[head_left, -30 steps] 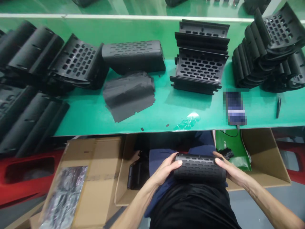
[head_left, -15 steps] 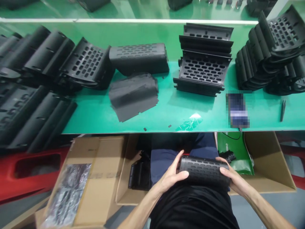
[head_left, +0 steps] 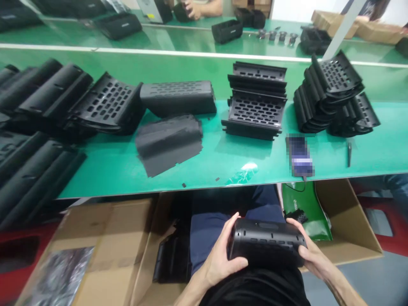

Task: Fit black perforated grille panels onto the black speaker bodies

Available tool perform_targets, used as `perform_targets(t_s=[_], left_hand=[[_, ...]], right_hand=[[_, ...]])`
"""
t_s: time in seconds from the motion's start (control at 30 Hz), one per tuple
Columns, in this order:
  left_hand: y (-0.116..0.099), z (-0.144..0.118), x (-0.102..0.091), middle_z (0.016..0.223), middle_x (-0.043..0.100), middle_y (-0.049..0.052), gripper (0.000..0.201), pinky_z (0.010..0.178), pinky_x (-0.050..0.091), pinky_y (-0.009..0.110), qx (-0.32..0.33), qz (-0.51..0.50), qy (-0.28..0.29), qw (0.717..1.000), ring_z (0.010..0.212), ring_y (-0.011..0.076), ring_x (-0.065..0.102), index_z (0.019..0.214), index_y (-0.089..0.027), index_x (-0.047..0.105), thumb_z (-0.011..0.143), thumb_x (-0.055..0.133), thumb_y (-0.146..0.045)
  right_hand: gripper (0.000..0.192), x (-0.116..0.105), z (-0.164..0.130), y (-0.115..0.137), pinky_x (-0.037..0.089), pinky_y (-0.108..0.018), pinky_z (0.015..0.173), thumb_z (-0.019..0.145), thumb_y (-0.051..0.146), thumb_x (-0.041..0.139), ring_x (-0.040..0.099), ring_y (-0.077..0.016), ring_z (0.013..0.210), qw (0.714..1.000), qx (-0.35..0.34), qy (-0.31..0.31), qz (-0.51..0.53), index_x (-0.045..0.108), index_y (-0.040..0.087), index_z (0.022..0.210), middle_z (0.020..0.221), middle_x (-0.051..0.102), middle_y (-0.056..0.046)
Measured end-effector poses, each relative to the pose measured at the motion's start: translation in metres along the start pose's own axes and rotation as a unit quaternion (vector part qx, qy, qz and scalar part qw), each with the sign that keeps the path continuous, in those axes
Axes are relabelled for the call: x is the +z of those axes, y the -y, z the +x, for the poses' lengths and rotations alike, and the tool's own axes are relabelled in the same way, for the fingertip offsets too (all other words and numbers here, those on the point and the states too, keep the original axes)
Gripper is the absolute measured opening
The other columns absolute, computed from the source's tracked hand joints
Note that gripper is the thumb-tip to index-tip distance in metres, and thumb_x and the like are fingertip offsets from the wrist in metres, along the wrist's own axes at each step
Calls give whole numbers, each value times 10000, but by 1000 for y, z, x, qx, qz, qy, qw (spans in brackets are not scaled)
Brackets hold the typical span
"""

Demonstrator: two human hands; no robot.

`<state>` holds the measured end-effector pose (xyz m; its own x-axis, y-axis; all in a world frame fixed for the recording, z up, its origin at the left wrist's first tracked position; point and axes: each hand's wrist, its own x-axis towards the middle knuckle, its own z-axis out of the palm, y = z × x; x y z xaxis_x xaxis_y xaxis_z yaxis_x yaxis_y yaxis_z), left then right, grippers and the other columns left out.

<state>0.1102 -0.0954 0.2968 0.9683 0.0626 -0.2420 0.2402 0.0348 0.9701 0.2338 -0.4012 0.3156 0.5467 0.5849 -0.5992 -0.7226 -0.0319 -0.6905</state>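
Over my lap I hold a black slotted plastic housing (head_left: 267,242), lying lengthwise between my two hands. My left hand (head_left: 223,253) grips its left end, thumb along the near side and fingers behind. At the right end my right hand (head_left: 310,250) is closed on it, with the thumb on the near side. A smooth face with an oval recess and a row of small slots shows on the housing. Its underside is hidden. On the green bench (head_left: 207,163) ahead lie a similar long housing (head_left: 178,95) and dark thin sheets (head_left: 172,144).
Slotted black shells (head_left: 256,110) stand mid-bench, with a taller stack (head_left: 321,93) to their right. More shells (head_left: 47,97) crowd the left. A phone (head_left: 301,157) with a cable and a small dark tool (head_left: 349,154) lie at right. Cardboard boxes (head_left: 108,242) flank my legs. Across the bench a person's hand (head_left: 194,9) shows.
The housing has been turned in my hands, from its many-slotted face to a smoother face with an oval recess. My view has tilted up, bringing more of the far bench into sight.
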Motion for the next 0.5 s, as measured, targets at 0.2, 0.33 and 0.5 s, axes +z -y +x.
perform_targets(t_s=[0.2, 0.33, 0.5], left_hand=[[-14, -10, -6, 1662, 297, 170, 959, 1238, 224, 659, 97, 71, -6, 993, 1528, 460, 285, 1611, -300, 276, 837, 726, -643], [-27, -6, -11, 1667, 287, 141, 949, 1221, 260, 632, 109, 68, 14, 992, 1505, 447, 312, 1610, -343, 262, 839, 701, -680], [-22, 0, -4, 1602, 399, 143, 897, 1168, 353, 564, 46, -26, -30, 998, 1401, 420, 449, 1608, -280, 292, 871, 621, -673]], right_hand=[[850, 20, -17, 18, 467, -392, 1045, 773, 602, 818, 593, -331, 1276, 994, -102, -43, -25, 430, 355, 1488, 1479, 550, -68], [901, 21, -21, 28, 465, -394, 1055, 744, 621, 829, 503, -357, 1355, 982, -144, -30, -121, 415, 346, 1495, 1537, 470, -71], [994, 23, -14, 26, 441, -417, 1076, 770, 689, 787, 492, -371, 1346, 959, -169, -25, -227, 312, 323, 1562, 1575, 385, -106]])
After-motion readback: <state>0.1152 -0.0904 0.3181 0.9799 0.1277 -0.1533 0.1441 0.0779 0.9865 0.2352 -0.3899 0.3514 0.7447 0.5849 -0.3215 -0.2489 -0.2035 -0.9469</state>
